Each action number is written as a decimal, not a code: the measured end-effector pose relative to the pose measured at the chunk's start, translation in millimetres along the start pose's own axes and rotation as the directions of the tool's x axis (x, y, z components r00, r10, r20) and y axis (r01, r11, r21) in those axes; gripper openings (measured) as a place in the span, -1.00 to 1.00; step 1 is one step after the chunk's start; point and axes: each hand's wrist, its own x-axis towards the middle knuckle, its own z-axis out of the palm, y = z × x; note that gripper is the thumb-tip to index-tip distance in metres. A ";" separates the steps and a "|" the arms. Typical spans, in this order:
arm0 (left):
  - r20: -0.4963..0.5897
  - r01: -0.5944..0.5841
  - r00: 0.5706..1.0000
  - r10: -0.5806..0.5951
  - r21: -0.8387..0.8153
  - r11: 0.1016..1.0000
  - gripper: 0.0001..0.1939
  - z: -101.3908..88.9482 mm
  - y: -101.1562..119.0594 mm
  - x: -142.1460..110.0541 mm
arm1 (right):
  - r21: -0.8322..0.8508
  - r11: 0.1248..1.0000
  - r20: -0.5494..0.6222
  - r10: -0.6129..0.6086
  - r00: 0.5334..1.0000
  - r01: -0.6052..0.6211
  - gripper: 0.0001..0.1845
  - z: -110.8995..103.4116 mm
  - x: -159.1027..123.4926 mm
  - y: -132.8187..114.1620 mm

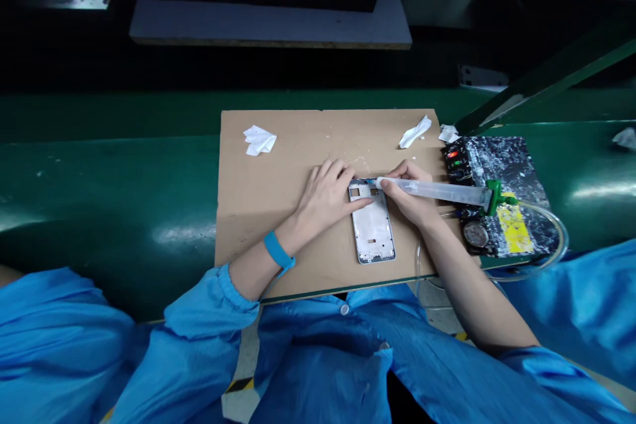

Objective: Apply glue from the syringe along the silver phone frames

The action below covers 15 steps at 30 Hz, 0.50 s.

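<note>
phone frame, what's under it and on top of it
The phone frame lies on the cardboard sheet; the patch beneath cannot be seen. The left hand reaches over its upper part, and the syringe points at its top end; what they cover is hidden.

What I can't see around the phone frame
Left hand hides some of it, gauge to its right's unreadably small, blue sleeve far left gets cropped.
</note>
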 end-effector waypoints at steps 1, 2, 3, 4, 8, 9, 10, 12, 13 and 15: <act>-0.001 -0.002 1.000 0.002 0.001 1.000 -0.44 -0.1 0.1 -0.1 | 0.002 1.000 0.001 -0.001 1.000 0.001 -0.58 0.0 0.0 0.4; -0.002 -0.004 1.000 0.004 0.002 1.000 -0.44 -0.4 0.3 -0.2 | 0.004 1.000 0.002 -0.001 1.000 0.001 -0.58 0.0 0.0 0.8; -0.001 -0.005 1.000 0.005 0.005 1.000 -0.43 -0.9 0.7 -0.3 | 0.007 1.000 0.003 -0.001 1.000 0.001 -0.59 0.0 0.0 1.4; 0.002 -0.004 1.000 0.004 0.007 1.000 -0.43 -1.5 1.1 -0.3 | 0.009 1.000 0.001 0.000 1.000 0.000 -0.59 0.1 0.1 1.9; 0.016 0.002 1.000 -0.002 0.013 1.000 -0.43 -2.7 2.0 -0.4 | 0.018 1.000 -0.010 0.009 1.000 -0.009 -0.60 0.0 0.4 4.0; 0.013 -0.001 1.000 0.000 0.013 1.000 -0.43 -2.4 1.8 -0.5 | 0.021 1.000 -0.009 0.011 1.000 -0.011 -0.61 -0.2 0.4 4.3; 0.006 -0.004 1.000 0.004 0.012 1.000 -0.43 -1.9 1.6 -0.5 | 0.024 1.000 -0.007 0.011 1.000 -0.011 -0.62 -0.3 0.4 4.5; -0.011 -0.011 1.000 0.011 0.011 1.000 -0.44 -0.8 0.9 -0.7 | 0.034 0.999 -0.007 0.008 1.000 -0.008 -0.64 -0.6 0.5 4.5; -0.016 -0.013 1.000 0.014 0.011 1.000 -0.45 -0.5 0.6 -0.7 | 0.038 0.999 -0.008 0.009 1.000 -0.008 -0.64 -0.6 0.6 4.5; -0.016 -0.011 1.000 0.012 0.010 1.000 -0.45 -0.5 0.5 -0.9 | 0.043 0.999 -0.006 0.015 1.000 -0.015 -0.64 -0.6 0.8 4.3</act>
